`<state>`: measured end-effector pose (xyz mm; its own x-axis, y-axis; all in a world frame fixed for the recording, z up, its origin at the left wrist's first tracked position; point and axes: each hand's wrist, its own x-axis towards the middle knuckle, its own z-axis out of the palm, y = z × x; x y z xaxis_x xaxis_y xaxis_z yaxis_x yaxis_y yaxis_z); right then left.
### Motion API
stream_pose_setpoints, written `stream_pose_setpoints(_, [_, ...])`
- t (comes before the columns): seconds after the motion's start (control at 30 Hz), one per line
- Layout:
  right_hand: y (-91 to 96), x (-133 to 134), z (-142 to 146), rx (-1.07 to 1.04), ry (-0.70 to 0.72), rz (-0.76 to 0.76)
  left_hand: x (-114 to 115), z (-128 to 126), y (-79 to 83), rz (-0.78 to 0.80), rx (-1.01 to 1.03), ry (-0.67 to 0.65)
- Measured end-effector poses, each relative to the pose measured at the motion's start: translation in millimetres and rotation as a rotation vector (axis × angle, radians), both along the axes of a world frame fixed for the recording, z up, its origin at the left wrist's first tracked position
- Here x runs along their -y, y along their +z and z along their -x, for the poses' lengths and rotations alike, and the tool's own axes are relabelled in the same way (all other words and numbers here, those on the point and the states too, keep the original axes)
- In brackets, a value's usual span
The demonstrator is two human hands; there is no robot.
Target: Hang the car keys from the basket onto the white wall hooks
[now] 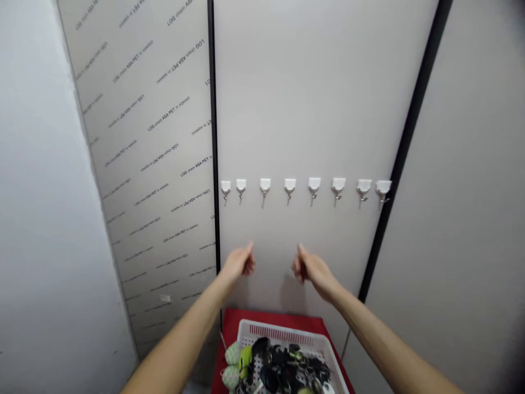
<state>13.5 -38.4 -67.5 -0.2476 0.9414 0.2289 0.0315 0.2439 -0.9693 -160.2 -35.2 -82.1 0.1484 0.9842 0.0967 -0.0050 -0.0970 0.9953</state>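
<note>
My left hand (240, 261) is raised in front of the wall panel, below the hooks, its fingers curled in and thumb pointing up. Opposite it, my right hand (314, 269) has the same loose fist, thumb up, slightly blurred. No object shows in either hand, and the two are apart. Above them runs a row of several white adhesive hooks (290, 185) with metal prongs, nothing hanging on them. Below the hands sits a white plastic basket (287, 332) holding a heap of keys and key rings with dark fobs (283, 361).
The basket rests on a red surface (233, 323). In the basket's left part lie a yellow-green item (245, 358) and pale green checked pieces (232, 354). Black strips (214, 137) edge the pale wall panel (320, 98). Printed film (151, 137) covers the panel on the left.
</note>
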Motion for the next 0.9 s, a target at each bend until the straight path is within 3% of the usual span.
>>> stream_pose_setpoints(0.03, [14.3, -6, 5, -0.104, 0.03, 0.0, -7, -3, 21.2, -0.058, 0.128, 0.0])
stream_pose_setpoints(0.13, [51.2, -14, 19, -0.308, 0.24, 0.053, -18, -16, 70.3, -0.123, 0.287, -0.2])
stream_pose_setpoints(0.23, [68.8, -13, 27, -0.338, 0.387, 0.093, -14, -28, 87.8, -0.127, 0.275, -0.299])
stream_pose_setpoints(0.47, [64.7, -9, 30, -0.261, 0.459, 0.124, -6, -27, 75.5, -0.107, 0.242, -0.366])
stream_pose_setpoints(0.77, [61.4, -7, 40, -0.17, 0.447, 0.139, -1, -15, 69.4, -0.079, 0.211, -0.339])
stream_pose_setpoints(0.9, [44.5, -7, 49, -0.141, 0.442, 0.158, 0, -8, 52.4, -0.077, 0.179, -0.311])
